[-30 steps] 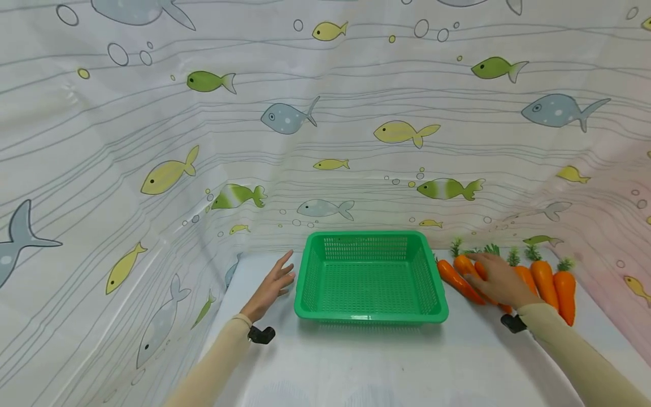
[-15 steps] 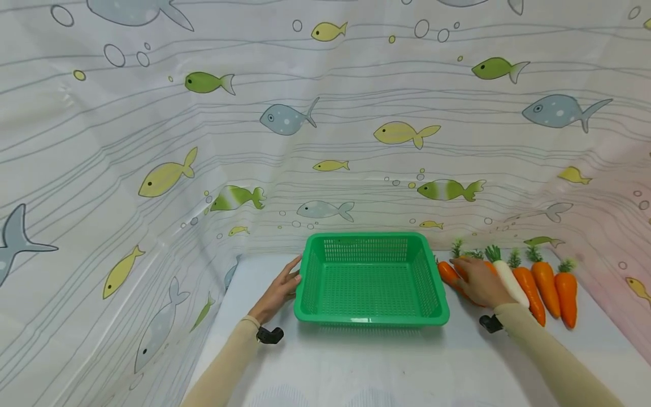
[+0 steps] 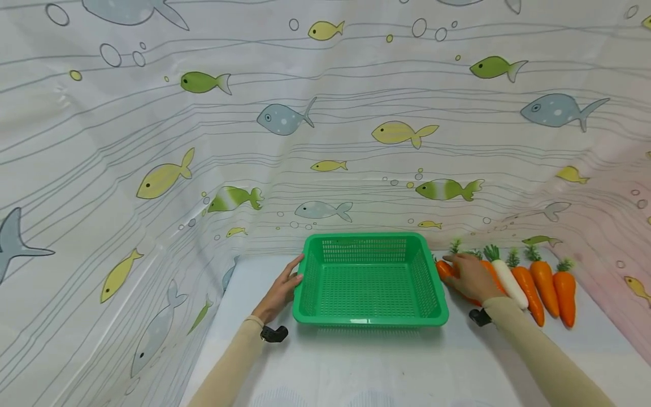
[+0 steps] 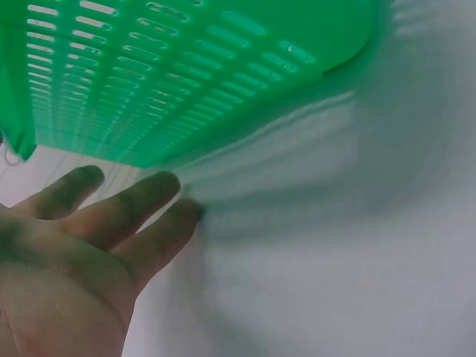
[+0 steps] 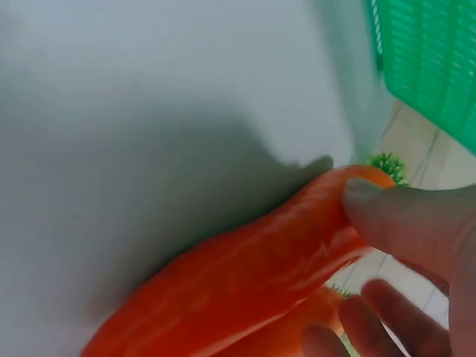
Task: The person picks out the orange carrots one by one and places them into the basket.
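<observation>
A green slotted plastic basket point(image 3: 370, 322) stands on the white table. My left hand point(image 3: 280, 291) is at its left side, fingers extended with the tips right at the wall; the left wrist view shows these fingers point(image 4: 123, 210) straight beside the basket's slotted side point(image 4: 171, 82). To the right of the basket, my right hand point(image 3: 474, 278) is over the leftmost orange carrot point(image 3: 445, 269). In the right wrist view, my thumb lies on this carrot point(image 5: 245, 260) near its leafy end, and the fingers bend round on its other side, partly hidden.
To the right of my right hand lie a white radish point(image 3: 510, 282) with green leaves and several more orange carrots point(image 3: 544, 287) in a row. A curtain point(image 3: 356, 102) printed with fish hangs behind and beside the table.
My right hand has moved left along the row to the leftmost carrot, uncovering the white radish. My left hand has moved right, up to the basket's side.
</observation>
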### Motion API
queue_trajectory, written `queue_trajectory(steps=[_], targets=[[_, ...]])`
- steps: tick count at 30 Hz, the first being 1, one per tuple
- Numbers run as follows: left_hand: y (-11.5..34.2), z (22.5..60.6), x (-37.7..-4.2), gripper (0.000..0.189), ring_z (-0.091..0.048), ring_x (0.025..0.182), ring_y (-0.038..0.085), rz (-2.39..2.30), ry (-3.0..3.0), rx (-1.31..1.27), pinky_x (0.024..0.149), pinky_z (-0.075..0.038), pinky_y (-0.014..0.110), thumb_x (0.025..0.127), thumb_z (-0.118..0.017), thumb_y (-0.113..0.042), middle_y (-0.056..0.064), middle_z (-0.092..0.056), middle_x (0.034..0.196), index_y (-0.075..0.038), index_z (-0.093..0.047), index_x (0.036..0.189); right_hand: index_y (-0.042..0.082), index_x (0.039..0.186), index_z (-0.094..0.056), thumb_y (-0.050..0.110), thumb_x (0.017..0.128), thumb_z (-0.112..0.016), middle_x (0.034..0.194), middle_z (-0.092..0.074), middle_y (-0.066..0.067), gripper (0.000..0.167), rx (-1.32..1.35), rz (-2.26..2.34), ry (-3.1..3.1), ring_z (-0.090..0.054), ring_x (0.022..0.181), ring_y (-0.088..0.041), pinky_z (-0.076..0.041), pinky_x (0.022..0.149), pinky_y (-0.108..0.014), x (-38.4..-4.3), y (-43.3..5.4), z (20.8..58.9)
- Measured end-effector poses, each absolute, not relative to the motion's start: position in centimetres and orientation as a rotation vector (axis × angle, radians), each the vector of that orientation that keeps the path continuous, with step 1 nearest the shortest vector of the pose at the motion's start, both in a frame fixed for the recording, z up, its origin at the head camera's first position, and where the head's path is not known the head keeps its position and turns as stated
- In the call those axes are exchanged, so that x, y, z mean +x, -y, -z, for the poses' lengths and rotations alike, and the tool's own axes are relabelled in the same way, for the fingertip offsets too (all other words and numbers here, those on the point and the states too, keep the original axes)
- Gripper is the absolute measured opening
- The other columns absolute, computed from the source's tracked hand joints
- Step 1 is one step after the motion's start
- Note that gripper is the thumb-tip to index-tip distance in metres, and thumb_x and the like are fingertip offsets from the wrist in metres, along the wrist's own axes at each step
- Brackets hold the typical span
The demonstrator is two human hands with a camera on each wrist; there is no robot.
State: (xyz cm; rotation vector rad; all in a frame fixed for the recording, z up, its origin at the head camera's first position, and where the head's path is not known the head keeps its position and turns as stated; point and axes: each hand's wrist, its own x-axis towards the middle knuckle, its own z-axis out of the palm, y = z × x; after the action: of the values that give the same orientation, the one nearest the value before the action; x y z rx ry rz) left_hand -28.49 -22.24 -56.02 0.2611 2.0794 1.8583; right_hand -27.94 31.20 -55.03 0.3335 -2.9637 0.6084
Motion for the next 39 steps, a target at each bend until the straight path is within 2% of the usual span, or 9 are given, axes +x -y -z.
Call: queue_trajectory(steps=[4,9,17,22,27,29,36,39], targets=[[22.2,56.1,-28.5,0.059,-0.058,0.138,0.041,-1.887,-2.037,0.250,0.108,-0.050,0.058,0.112,-0.050,-0.042,0.020,-0.036,0.168,-0.048,-0.025,0.166,0.002,0.142,-0.065,0.015,0.093,-0.081,0.138,-0.064,-0.030,0.053,0.404,-0.566,2.970,-0.057,0.128,-0.055,-0.050,0.099,-0.070,-28.1,-30.7,55.1],[22.1,56.2,-28.4,0.058,-0.063,0.128,0.034,-1.911,-1.977,0.225,0.103,-0.053,0.052,0.113,-0.048,-0.042,0.019,-0.043,0.164,-0.051,-0.024,0.165,0.004,0.141,-0.067,0.019,0.091,-0.083,0.133,-0.069,-0.027,0.054,0.382,-0.508,2.992,-0.061,0.122,-0.054,-0.052,0.094,-0.070,-28.5,-30.4,55.4],[22.0,56.4,-28.3,0.057,-0.050,0.141,0.034,-1.959,-1.952,0.219,0.113,-0.044,0.053,0.112,-0.050,-0.040,0.003,-0.019,0.174,-0.053,-0.027,0.163,-0.003,0.136,-0.067,0.019,0.089,-0.085,0.121,-0.071,-0.030,0.055,0.265,-0.564,3.003,-0.068,0.102,-0.047,-0.058,0.079,-0.060,-29.0,-30.1,55.6],[21.9,56.7,-28.3,0.055,-0.051,0.139,0.034,-1.973,-1.909,0.224,0.109,-0.049,0.051,0.114,-0.047,-0.040,0.005,-0.022,0.172,-0.055,-0.025,0.163,-0.007,0.133,-0.065,0.017,0.088,-0.085,0.113,-0.071,-0.030,0.054,0.193,-0.628,3.013,-0.068,0.093,-0.041,-0.058,0.074,-0.054,-29.1,-30.0,55.5],[21.8,57.1,-28.2,0.054,-0.054,0.132,0.029,-1.973,-1.890,0.226,0.103,-0.052,0.045,0.114,-0.044,-0.043,0.009,-0.029,0.167,-0.055,-0.023,0.163,-0.009,0.132,-0.065,0.015,0.087,-0.085,0.115,-0.070,-0.033,0.054,0.179,-0.719,3.020,-0.068,0.097,-0.043,-0.059,0.079,-0.054,-29.2,-30.4,55.8],[21.8,57.1,-28.2,0.054,-0.052,0.134,0.030,-1.977,-1.901,0.220,0.105,-0.049,0.046,0.114,-0.045,-0.043,0.008,-0.028,0.168,-0.056,-0.024,0.162,-0.009,0.132,-0.065,0.015,0.087,-0.084,0.117,-0.070,-0.033,0.055,0.184,-0.791,3.024,-0.069,0.100,-0.044,-0.060,0.081,-0.054,-29.2,-30.7,55.7],[21.6,57.0,-28.2,0.056,-0.038,0.148,0.036,-1.983,-1.924,0.208,0.119,-0.035,0.057,0.112,-0.048,-0.044,0.002,-0.014,0.175,-0.053,-0.026,0.163,-0.011,0.137,-0.062,0.023,0.090,-0.082,0.123,-0.069,-0.036,0.062,0.213,-1.048,3.021,-0.070,0.105,-0.046,-0.062,0.077,-0.046,-28.7,-31.5,54.3],[21.6,56.9,-28.2,0.058,-0.040,0.146,0.038,-1.989,-1.926,0.217,0.116,-0.038,0.054,0.112,-0.047,-0.044,0.004,-0.014,0.175,-0.050,-0.024,0.165,-0.011,0.139,-0.060,0.028,0.092,-0.082,0.126,-0.067,-0.038,0.066,0.206,-1.102,3.001,-0.069,0.107,-0.047,-0.062,0.074,-0.044,-28.5,-32.1,53.2]])
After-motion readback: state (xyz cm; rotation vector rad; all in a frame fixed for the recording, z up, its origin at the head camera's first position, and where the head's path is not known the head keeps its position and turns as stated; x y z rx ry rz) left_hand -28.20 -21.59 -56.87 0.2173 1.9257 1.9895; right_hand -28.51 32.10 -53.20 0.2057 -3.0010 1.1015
